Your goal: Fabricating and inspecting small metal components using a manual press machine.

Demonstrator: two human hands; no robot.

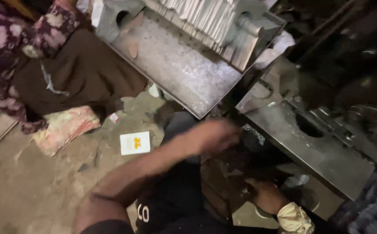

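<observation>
Item: my left hand (pixel 212 135), centre of frame, blurred, reaching over a dark brown box-like piece (pixel 223 177); I cannot tell whether it is clenched or loose, or whether it touches the piece.

Item: my right hand (pixel 264 195), lower right of centre, a pale cloth band (pixel 294 219) at its wrist. It rests against the lower side of the dark piece; the grip is too dim for me to read.

Item: white square card (pixel 135 143) with a yellow mark, flat on the floor left of my forearm.

Item: small white-and-red scrap (pixel 114 117), just above the card.

Item: crumpled pink-and-cream wrapper (pixel 65 128), left of the card.

Item: grey metal machine (pixel 179 65), upper centre, a sloping speckled tray under a row of pale ribbed plates (pixel 205 17).

Item: second steel plate (pixel 314 151) with an oval slot, right of frame.

Item: another person, upper left, in a floral sleeve (pixel 6 39) and brown cloth (pixel 80 69).

Surface: dusty earthen floor (pixel 32 190), dim workshop.
</observation>
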